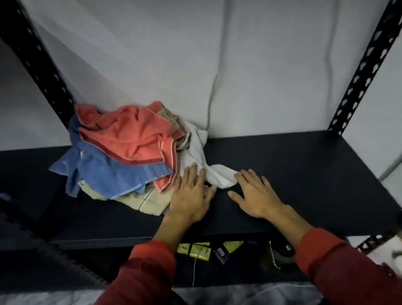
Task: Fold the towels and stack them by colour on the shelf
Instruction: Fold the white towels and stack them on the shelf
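Observation:
A loose heap of unfolded towels lies on the dark shelf (288, 165) at its back left. A coral-red towel (127, 137) is on top, a blue towel (117, 172) under it, a beige towel (144, 200) at the bottom front, and a white towel (203, 157) trails out to the right. My left hand (190, 195) rests flat with straight fingers on the heap's front edge, touching the white and beige towels. My right hand (255, 193) lies flat on the shelf, its fingertips at the white towel's end.
Black perforated uprights (372, 48) frame the shelf at left and right, with a pale wall and a hanging cable (219, 71) behind. A lower shelf holds small yellow packets (199, 252) and dark items. The shelf's right half is bare dark surface.

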A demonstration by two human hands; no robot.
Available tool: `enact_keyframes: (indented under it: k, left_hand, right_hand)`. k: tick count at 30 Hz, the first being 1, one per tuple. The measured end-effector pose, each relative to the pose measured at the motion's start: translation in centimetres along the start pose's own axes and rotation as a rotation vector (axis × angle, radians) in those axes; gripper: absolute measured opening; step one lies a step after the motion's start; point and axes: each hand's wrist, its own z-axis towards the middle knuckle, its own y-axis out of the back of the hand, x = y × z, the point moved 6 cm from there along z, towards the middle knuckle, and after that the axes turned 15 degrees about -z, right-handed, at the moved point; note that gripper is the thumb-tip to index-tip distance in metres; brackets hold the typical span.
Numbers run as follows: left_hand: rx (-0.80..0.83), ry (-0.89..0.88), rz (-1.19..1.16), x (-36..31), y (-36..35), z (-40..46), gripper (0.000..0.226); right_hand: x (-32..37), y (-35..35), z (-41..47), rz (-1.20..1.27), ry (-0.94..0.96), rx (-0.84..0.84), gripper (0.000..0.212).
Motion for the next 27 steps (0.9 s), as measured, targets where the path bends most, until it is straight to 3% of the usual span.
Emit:
enact_keyframes:
  k: [5, 27]
  left_hand:
    - [-0.177, -0.079, 0.047, 1.9, -3.1, -0.1, 0.081]
    - [-0.185, -0.078, 0.030, 1.9, -2.8, -0.3, 0.078]
  right_hand:
    - [-0.3, -3.5, 0.6, -0.057, -0.054, -0.143, 0.069]
    - [-0.5, -3.6, 0.6, 0.005, -0.065, -0.200, 0.065]
